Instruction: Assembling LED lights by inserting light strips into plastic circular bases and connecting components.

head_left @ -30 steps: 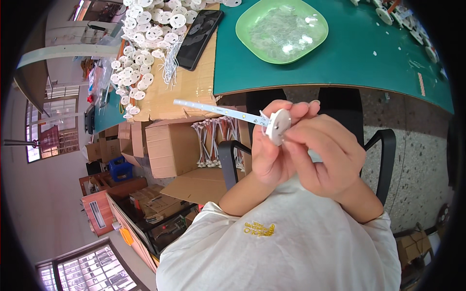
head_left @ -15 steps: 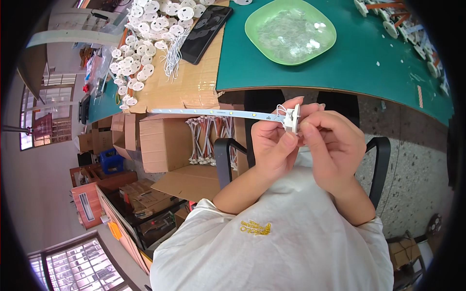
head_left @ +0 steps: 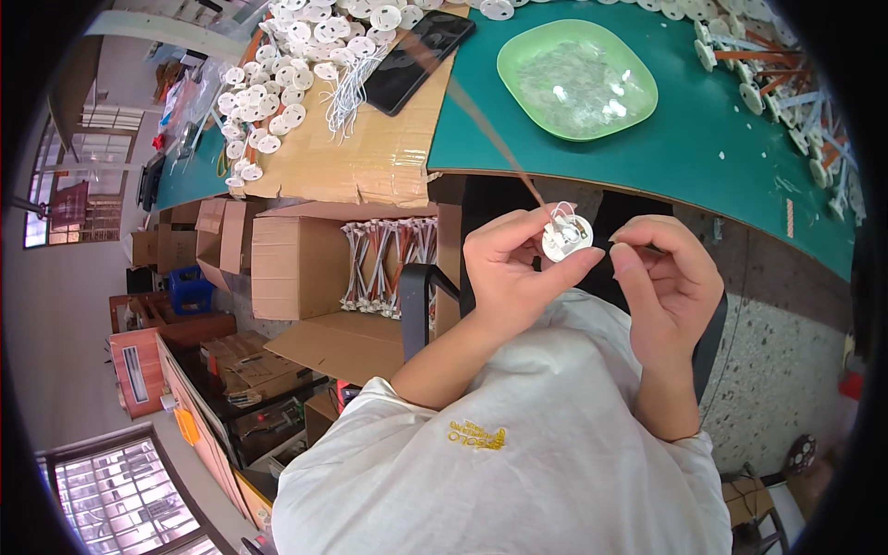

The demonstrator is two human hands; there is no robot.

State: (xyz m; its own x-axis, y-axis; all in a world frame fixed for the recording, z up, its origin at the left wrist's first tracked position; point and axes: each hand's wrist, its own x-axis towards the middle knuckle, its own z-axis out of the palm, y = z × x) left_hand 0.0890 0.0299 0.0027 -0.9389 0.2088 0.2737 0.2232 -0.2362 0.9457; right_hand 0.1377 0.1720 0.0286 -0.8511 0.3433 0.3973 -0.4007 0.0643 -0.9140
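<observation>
A round white end cap with thin looped white wires is gripped between the thumb and fingers of my left hand. From the cap a narrow LED strip runs up and to the left, blurred, its brownish side showing, across the table edge toward a black phone. My right hand is just right of the cap, apart from it. Its thumb and forefinger are pinched, the other fingers curled; anything between the tips is too small to make out.
A green bowl of small clear pieces stands on the green table. A black phone, white cords and many white caps lie on cardboard. More strips are piled at right. An open carton holds bundled strips.
The strip has swung from pointing left to pointing up and away, and the cap has turned to show its wired face. My right hand has come off the cap, moving right.
</observation>
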